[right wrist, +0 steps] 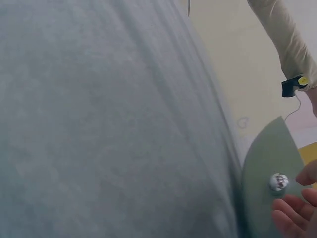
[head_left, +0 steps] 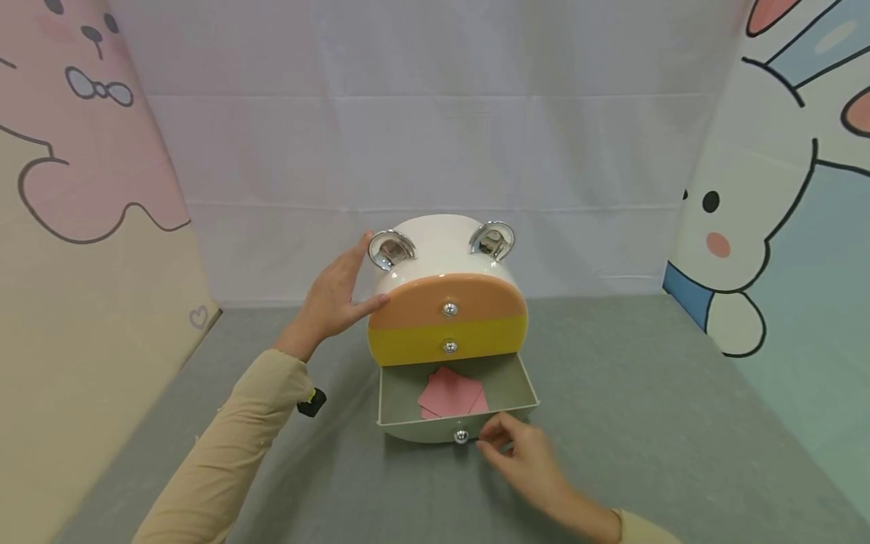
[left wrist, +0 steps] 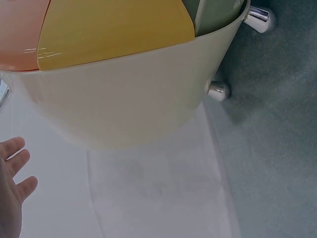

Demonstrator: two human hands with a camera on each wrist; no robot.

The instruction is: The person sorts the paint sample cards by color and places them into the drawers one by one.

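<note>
A small rounded drawer box (head_left: pixel 445 242) with a white shell and silver ears stands on the table. Its orange drawer (head_left: pixel 414 301) and yellow drawer (head_left: pixel 408 345) are closed. The green bottom drawer (head_left: pixel 408 431) is pulled out, with folded pink paper (head_left: pixel 451 394) inside. My left hand (head_left: pixel 333 291) is at the box's left side, fingers extended; whether it touches the shell I cannot tell. Near the green drawer's silver knob (right wrist: pixel 279 182), my right hand (head_left: pixel 526 457) has loosely bent fingers and holds nothing. A gap shows between fingertips and knob.
Grey cloth covers the table (head_left: pixel 646 393). Behind the box hangs a white curtain (head_left: pixel 435 136). Printed cartoon panels flank it, a pink one (head_left: pixel 88 181) on the left and a rabbit one (head_left: pixel 782 227) on the right. Silver feet (left wrist: pixel 218 91) support the box.
</note>
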